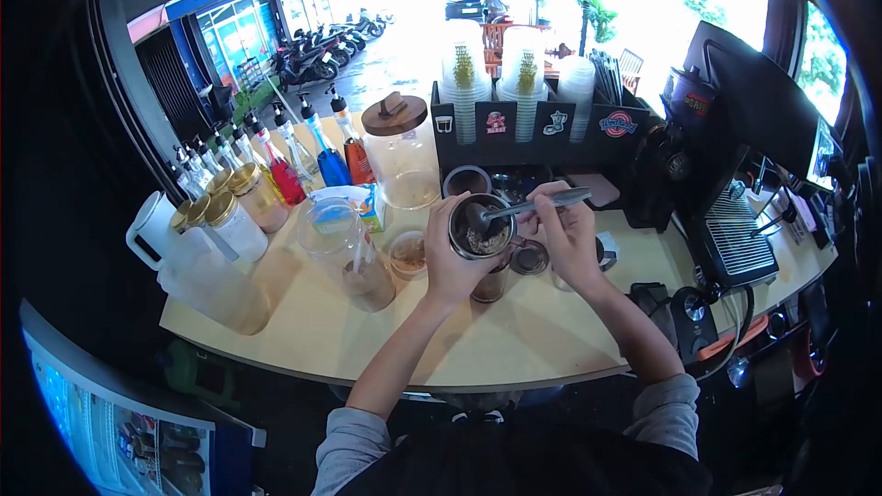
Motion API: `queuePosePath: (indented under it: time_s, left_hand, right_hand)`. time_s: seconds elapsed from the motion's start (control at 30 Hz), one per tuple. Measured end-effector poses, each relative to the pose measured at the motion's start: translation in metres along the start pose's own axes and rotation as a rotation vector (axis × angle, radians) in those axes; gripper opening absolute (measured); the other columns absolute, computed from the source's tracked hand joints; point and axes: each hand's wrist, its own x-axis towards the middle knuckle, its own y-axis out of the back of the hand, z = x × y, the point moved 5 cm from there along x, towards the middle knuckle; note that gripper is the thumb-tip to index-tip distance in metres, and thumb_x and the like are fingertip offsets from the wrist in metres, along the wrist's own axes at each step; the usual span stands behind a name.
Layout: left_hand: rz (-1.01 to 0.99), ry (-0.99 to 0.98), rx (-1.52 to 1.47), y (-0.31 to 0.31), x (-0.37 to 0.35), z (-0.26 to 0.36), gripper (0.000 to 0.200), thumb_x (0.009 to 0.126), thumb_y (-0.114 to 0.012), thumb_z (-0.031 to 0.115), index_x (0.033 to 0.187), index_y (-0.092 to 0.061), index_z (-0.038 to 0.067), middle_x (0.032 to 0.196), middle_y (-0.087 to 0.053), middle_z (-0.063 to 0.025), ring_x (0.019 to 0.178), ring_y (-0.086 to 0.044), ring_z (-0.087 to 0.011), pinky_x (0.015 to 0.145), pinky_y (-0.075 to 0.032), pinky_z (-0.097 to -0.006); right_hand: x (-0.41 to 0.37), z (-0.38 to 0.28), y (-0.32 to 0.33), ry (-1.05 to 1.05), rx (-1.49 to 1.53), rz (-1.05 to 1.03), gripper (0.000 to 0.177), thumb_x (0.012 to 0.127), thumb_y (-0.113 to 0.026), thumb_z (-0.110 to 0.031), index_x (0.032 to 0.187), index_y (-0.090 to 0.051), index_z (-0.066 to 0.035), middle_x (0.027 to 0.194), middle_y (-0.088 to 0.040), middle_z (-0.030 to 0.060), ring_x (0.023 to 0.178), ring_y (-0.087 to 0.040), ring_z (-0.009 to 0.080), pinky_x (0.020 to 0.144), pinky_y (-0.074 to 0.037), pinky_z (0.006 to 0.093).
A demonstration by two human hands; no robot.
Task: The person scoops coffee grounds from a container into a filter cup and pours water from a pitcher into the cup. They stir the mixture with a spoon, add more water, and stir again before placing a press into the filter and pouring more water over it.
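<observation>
My left hand (452,262) is wrapped around a metal cup (497,246), held tilted above the counter with its mouth facing me. Brownish, clumpy contents (487,241) show inside it. In my right hand (567,237) is the handle of a metal spoon (537,206), whose bowl end reaches into the cup. Below the cup stands a jar with brown contents (490,288), partly hidden by my left hand. A dark round lid (529,258) lies between my hands. Left of my left hand are a small tub of brown powder (407,254) and a clear pitcher (367,283) with brownish liquid.
Syrup bottles (329,152) with pumps line the back left, near gold-lidded jars (241,223) and a translucent jug (207,276). A wooden-lidded glass jar (404,165) stands beside a black cup organizer (542,133). An espresso machine (735,230) occupies the right end.
</observation>
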Motion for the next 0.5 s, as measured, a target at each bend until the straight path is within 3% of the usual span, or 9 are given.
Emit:
queuePosePath:
  time_s: [0.07, 0.13, 0.23, 0.33, 0.5]
  left_hand:
    - [0.007, -0.015, -0.001, 0.001, 0.000, 0.001, 0.083, 0.051, -0.091, 0.020, 0.121, -0.051, 0.005, 0.116, -0.056, -0.0116, 0.111, -0.055, -0.0303, 0.095, -0.043, -0.0408]
    - [-0.033, -0.024, 0.026, 0.002, 0.001, 0.002, 0.083, 0.051, -0.091, 0.020, 0.122, -0.051, 0.006, 0.119, -0.056, -0.0115, 0.111, -0.054, -0.0307, 0.096, -0.042, -0.0412]
    - [-0.079, 0.007, -0.023, 0.002, 0.000, 0.000, 0.083, 0.051, -0.090, 0.020, 0.123, -0.051, 0.007, 0.121, -0.057, -0.0105, 0.112, -0.054, -0.0306, 0.097, -0.041, -0.0416]
    - [-0.114, 0.001, -0.012, 0.005, 0.001, 0.001, 0.083, 0.052, -0.089, 0.019, 0.125, -0.051, 0.008, 0.122, -0.058, -0.0097, 0.112, -0.054, -0.0302, 0.099, -0.039, -0.0418]
    - [-0.162, -0.011, -0.065, 0.007, 0.002, 0.004, 0.081, 0.054, -0.087, 0.016, 0.126, -0.050, 0.009, 0.120, -0.058, -0.0088, 0.113, -0.053, -0.0289, 0.100, -0.039, -0.0405]
  right_hand:
    - [0.000, -0.001, 0.002, 0.002, 0.001, 0.030, 0.015, 0.099, -0.048, -0.011, 0.096, -0.056, 0.002, 0.074, -0.061, 0.0043, 0.066, -0.055, 0.0042, 0.062, -0.046, 0.0209]
    - [-0.004, 0.004, -0.001, -0.099, -0.036, -0.084, 0.016, 0.100, -0.046, -0.013, 0.100, -0.055, 0.001, 0.079, -0.062, 0.0059, 0.069, -0.054, 0.0053, 0.064, -0.044, 0.0204]
    - [0.003, 0.000, 0.008, -0.047, -0.016, -0.019, 0.017, 0.100, -0.047, -0.014, 0.099, -0.055, 0.001, 0.079, -0.063, 0.0061, 0.069, -0.055, 0.0055, 0.064, -0.044, 0.0204]
    - [-0.003, -0.002, 0.004, -0.059, -0.096, -0.071, 0.016, 0.099, -0.048, -0.011, 0.098, -0.057, 0.002, 0.072, -0.061, 0.0050, 0.067, -0.054, 0.0045, 0.059, -0.044, 0.0210]
    - [0.000, -0.012, 0.007, -0.053, -0.095, -0.088, 0.017, 0.099, -0.048, -0.012, 0.099, -0.057, 0.002, 0.076, -0.062, 0.0056, 0.068, -0.054, 0.0053, 0.062, -0.044, 0.0210]
